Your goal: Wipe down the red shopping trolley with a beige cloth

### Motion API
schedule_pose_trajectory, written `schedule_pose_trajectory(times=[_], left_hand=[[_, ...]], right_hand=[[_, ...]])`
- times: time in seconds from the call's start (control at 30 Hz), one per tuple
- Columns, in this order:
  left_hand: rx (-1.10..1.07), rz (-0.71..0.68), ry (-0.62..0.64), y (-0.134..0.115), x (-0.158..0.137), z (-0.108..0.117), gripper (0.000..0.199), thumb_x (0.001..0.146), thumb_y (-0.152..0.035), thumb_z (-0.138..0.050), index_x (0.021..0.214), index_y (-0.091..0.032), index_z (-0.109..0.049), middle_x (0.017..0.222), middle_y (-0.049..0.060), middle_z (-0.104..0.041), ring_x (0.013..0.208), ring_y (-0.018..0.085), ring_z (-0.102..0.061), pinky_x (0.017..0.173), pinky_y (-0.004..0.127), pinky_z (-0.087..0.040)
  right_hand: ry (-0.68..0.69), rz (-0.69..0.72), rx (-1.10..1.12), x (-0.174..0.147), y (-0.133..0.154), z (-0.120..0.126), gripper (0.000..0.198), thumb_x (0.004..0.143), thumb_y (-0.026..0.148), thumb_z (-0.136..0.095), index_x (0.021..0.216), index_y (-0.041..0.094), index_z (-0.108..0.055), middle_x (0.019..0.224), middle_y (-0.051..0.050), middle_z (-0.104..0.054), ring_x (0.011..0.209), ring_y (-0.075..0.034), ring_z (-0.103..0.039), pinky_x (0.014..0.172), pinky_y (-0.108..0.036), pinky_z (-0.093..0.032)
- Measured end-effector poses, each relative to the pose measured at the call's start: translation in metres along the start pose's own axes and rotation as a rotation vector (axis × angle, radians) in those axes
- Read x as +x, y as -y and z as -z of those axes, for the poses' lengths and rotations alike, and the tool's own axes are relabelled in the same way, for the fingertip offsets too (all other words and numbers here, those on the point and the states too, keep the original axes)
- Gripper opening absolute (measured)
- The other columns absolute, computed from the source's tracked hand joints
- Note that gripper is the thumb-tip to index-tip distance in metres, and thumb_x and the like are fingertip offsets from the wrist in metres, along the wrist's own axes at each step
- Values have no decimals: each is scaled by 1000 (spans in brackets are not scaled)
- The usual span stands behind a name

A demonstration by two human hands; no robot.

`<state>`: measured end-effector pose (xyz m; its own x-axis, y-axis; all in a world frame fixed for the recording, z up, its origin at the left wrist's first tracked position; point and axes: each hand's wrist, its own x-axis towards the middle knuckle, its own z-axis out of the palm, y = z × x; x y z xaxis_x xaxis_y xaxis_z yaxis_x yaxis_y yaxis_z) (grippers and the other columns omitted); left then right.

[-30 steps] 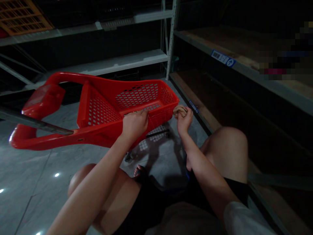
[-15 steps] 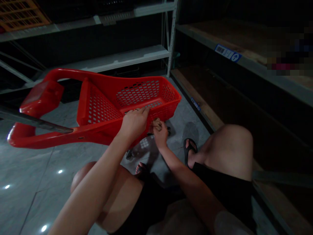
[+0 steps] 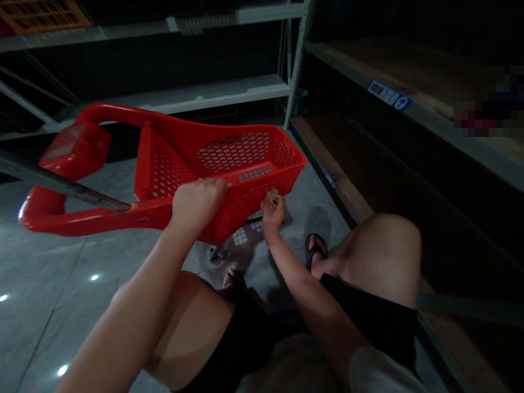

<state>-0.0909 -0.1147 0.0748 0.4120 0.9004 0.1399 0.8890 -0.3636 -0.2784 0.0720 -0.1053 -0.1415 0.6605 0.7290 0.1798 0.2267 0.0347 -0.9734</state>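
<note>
A red plastic shopping cart (image 3: pixel 241 210) with slotted basket walls stands in front of me. My left hand (image 3: pixel 200 202) is closed over the near rim of its basket, fingers curled over the edge. Against the outside of the near wall, towards the basket's front end, is my right hand (image 3: pixel 273 215), closed around a crumpled brown cloth (image 3: pixel 272 197). Only a small part of the cloth shows between the fingers.
A white metal rack (image 3: pixel 245 90) stands behind the cart, with an orange crate (image 3: pixel 45 15) on its upper shelf. Wooden shelving (image 3: pixel 364 60) with blue labels runs along the right. A grey metal bar (image 3: pixel 69 185) crosses the cart handle at left.
My left hand has slid left along the basket rim. My right hand, with the cloth, has moved slightly right and up along the outer wall.
</note>
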Motion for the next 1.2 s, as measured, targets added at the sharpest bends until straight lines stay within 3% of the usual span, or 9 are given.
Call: schedule_pose_trajectory(times=[0.1, 0.2, 0.27, 0.43, 0.5, 0.6, 0.87, 1.07, 1.2], left_hand=[[-22, -11, -41, 0, 0, -6, 45, 108, -35, -32, 102, -16, -72, 92, 18, -77, 89, 33, -76, 68, 37, -53], [-38, -18, -65, 3, -1, -7, 46, 108, -36, -32, 101, -16, -73, 90, 18, -76, 87, 32, -74, 69, 37, -52], [-46, -25, -71, 3, -2, -7, 45, 107, -35, -33, 99, -16, -74, 88, 17, -76, 85, 31, -74, 68, 37, -52], [-65, -24, -88, 1, -3, -7, 45, 108, -36, -35, 96, -17, -74, 87, 14, -76, 85, 29, -74, 68, 36, -52], [-77, -11, -91, -2, -2, -8, 46, 107, -35, -35, 95, -16, -75, 85, 15, -76, 84, 30, -74, 67, 36, -52], [-76, -8, -94, -6, 2, -10, 46, 107, -30, -33, 96, -15, -75, 82, 17, -75, 84, 31, -75, 66, 36, -52], [-113, -157, -138, -14, 32, -18, 33, 99, -11, -40, 108, -9, -72, 95, 20, -76, 89, 30, -74, 70, 37, -51], [-254, -256, -402, -3, 2, 10, 35, 107, -25, -39, 101, -19, -73, 101, 10, -77, 98, 24, -71, 86, 36, -51], [-281, 11, -687, 27, -33, 26, 29, 105, -32, -43, 99, -23, -70, 101, 7, -76, 102, 23, -68, 95, 40, -50]], right_hand=[[178, 10, 25, -49, 5, -18, 26, 78, 28, -64, 103, 23, -59, 105, -7, -67, 100, -23, -63, 96, -36, -54], [233, 15, 49, -52, 7, -18, 24, 75, 28, -67, 98, 24, -61, 101, -4, -69, 95, -22, -65, 92, -36, -55], [184, 8, 71, -27, 8, -7, 26, 76, 27, -64, 102, 23, -61, 103, -4, -70, 97, -21, -65, 94, -37, -54], [-249, 28, 104, 86, 24, 40, 35, 75, 27, -58, 110, 19, -60, 107, -7, -69, 98, -21, -66, 97, -40, -53], [-320, 105, 52, 120, 37, 54, 36, 76, 25, -54, 111, 19, -60, 111, -8, -67, 104, -23, -65, 102, -41, -51], [-226, 209, -9, 127, 59, 53, 34, 75, 22, -52, 106, 19, -64, 113, -10, -65, 112, -25, -62, 109, -44, -47], [190, 415, -18, 50, 104, -5, 32, 77, 19, -56, 104, 25, -72, 115, -7, -71, 111, -24, -63, 108, -41, -50], [254, 498, -128, 129, 97, 12, 34, 69, 15, -53, 95, 19, -74, 103, -9, -75, 100, -24, -67, 97, -40, -54], [258, 497, -205, 177, 97, 14, 30, 66, 12, -49, 84, 19, -72, 93, -8, -74, 93, -22, -65, 94, -40, -53]])
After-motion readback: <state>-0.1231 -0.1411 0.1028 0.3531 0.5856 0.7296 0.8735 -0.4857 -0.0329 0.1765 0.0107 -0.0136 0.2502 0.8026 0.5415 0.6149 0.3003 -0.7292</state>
